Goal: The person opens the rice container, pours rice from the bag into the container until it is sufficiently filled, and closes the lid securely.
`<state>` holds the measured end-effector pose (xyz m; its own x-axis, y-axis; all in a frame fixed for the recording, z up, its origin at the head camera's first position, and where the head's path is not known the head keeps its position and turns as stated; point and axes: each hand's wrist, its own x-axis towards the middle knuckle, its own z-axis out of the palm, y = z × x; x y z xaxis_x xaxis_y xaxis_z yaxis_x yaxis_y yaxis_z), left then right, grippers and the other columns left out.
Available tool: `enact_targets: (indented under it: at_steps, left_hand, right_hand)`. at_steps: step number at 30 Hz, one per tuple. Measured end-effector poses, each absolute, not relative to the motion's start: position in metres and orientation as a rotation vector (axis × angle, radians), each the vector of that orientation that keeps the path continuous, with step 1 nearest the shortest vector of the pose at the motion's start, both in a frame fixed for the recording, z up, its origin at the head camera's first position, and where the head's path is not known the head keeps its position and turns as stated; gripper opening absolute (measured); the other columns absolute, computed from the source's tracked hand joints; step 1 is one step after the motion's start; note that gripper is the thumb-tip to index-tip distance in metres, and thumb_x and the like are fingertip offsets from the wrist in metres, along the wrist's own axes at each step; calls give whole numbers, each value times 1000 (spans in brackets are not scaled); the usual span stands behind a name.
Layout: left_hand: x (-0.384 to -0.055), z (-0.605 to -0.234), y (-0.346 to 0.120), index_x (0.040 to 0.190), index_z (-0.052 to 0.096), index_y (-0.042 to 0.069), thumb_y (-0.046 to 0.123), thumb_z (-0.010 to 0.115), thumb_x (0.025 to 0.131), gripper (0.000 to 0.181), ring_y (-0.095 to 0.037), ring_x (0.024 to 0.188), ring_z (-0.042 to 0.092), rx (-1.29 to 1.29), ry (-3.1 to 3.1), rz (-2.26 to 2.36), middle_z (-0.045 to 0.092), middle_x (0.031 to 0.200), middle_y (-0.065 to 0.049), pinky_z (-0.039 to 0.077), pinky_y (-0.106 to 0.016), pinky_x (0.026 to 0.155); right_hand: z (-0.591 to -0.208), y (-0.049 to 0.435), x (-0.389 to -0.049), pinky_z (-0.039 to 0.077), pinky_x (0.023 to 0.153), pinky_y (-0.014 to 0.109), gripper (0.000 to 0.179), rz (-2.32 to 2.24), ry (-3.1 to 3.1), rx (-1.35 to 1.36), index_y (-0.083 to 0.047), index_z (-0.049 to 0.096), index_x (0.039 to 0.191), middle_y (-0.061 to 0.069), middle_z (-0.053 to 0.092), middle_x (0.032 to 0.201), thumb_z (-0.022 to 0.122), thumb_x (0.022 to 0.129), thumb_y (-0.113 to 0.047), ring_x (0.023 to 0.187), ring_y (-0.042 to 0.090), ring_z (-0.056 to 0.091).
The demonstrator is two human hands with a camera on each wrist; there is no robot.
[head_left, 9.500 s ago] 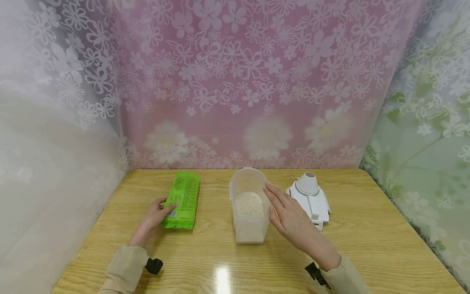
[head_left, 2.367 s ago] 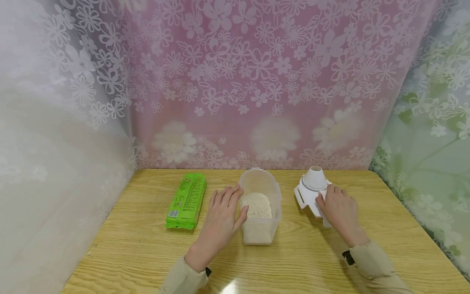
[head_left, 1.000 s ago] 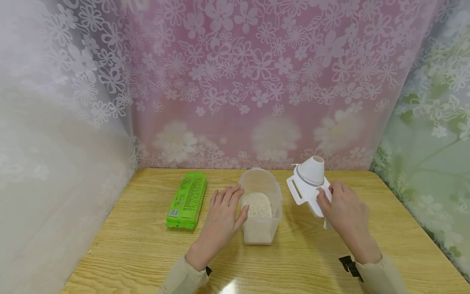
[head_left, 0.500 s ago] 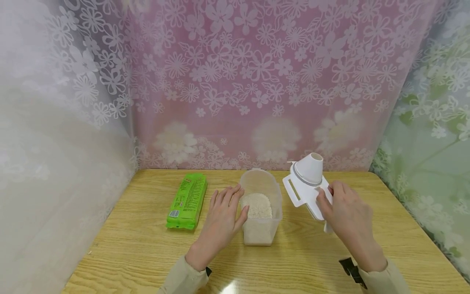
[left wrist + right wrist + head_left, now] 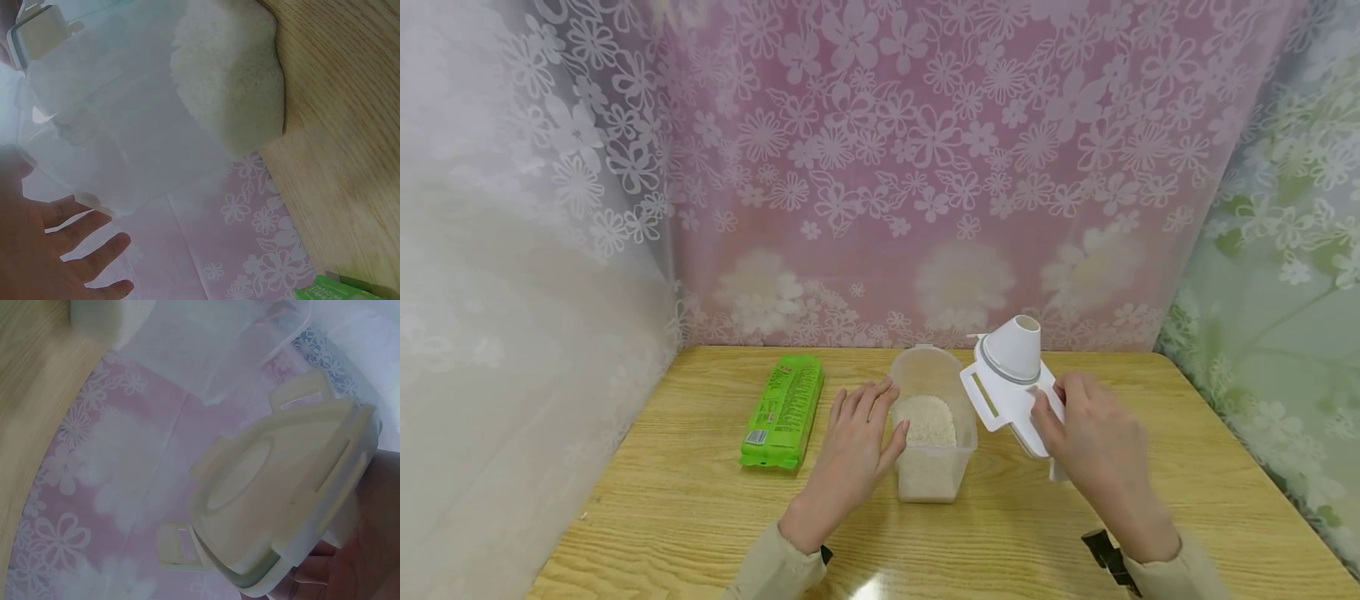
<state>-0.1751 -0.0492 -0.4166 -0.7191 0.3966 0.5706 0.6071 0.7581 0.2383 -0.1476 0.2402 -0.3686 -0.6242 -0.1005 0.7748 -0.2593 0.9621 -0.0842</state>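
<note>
A clear plastic container [image 5: 928, 475] holding white rice grains [image 5: 927, 421] stands upright on the table. At its left side, my left hand [image 5: 848, 458] lies with fingers extended and spread, fingertips right at the rim. The left wrist view shows these fingers beside the container wall [image 5: 125, 119]. My right hand [image 5: 1101, 454] grips a white lid [image 5: 1003, 392] with a cone-shaped spout and side clips, raised and tilted to the right of the container. Seen from the right wrist, the lid's underside [image 5: 269, 487] faces the camera and the right hand [image 5: 369, 550] holds its edge.
A green packet [image 5: 784, 412] with printed text and a barcode lies at the left of the wooden table [image 5: 685, 517]. Floral curtains [image 5: 850, 167] hang behind the table and on both sides.
The left hand went from the green packet to the container's left side. The right hand left the container, picked up the lid and has carried it up and left toward the container.
</note>
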Motion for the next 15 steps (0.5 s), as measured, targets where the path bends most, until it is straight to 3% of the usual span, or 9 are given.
enact_targets:
  at_steps: [15]
  left_hand:
    - [-175, -417, -49, 139, 56, 6, 36, 46, 107, 45, -32, 132, 49, -757, -2434, -565, 52, 147, -9, 35, -62, 113]
  right_hand:
    - [-368, 223, -148, 31, 36, 33, 23, 236, -2226, 318, -5, 57, 79, 7, 52, 67, 59, 87, -27, 51, 20, 42]
